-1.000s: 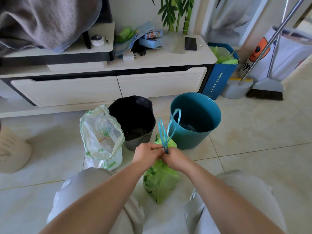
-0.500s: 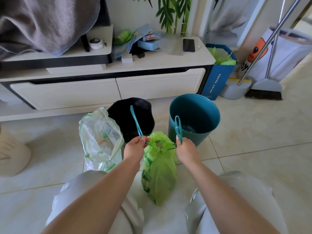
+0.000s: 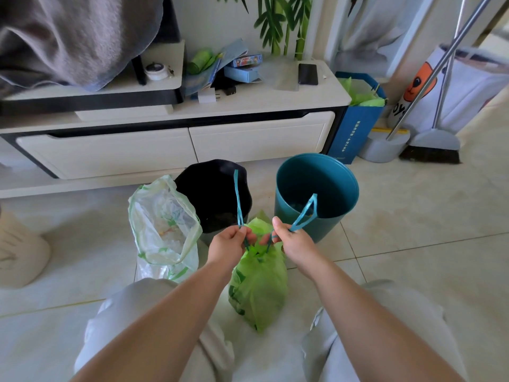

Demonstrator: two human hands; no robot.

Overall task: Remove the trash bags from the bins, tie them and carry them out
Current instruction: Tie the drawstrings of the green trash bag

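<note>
A green trash bag [image 3: 259, 282] stands on the floor between my knees, its mouth gathered. My left hand [image 3: 227, 245] pinches one teal drawstring loop [image 3: 238, 199] that sticks up over the black bin [image 3: 214, 194]. My right hand [image 3: 296, 241] pinches the other teal loop [image 3: 305, 213], which leans toward the teal bin [image 3: 316, 194]. Both strings cross down into the bag's neck between my hands. A white and green bag [image 3: 165, 227] stands open at the left beside the black bin.
A low white TV cabinet [image 3: 192, 142] with drawers runs behind the bins. A blue paper bag [image 3: 355, 125], a dustpan [image 3: 385, 146] and a broom [image 3: 432, 150] stand at the right. A beige cushion [image 3: 19, 249] sits at the far left.
One second ago both hands met at the bag's neck with the strings together. They pulled apart, and now they have come closer again with a loop held up in each hand.
</note>
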